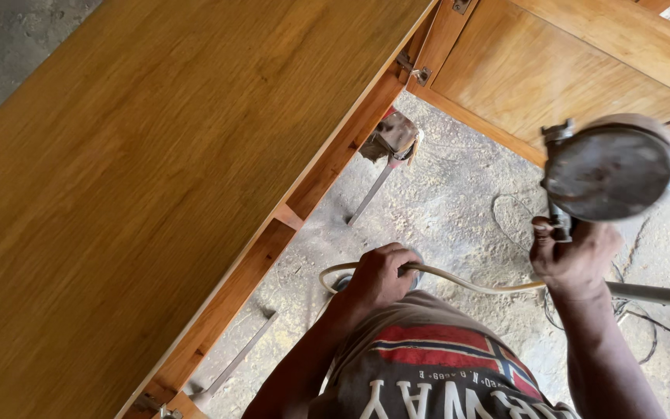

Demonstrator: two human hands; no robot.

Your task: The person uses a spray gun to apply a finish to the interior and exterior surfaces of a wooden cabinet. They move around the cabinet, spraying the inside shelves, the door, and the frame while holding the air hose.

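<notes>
Right hand (574, 260) closed around the handle of a grey metal disc sander (610, 167), round pad raised, face toward the head camera, above the dusty concrete floor (459, 209). Left hand (380, 275) closed on the pale rubber cord (467, 283), which runs between the two hands. Large varnished brown wooden panel (133, 178) lies to the person's left; panelled wooden door (560, 70) beyond.
</notes>
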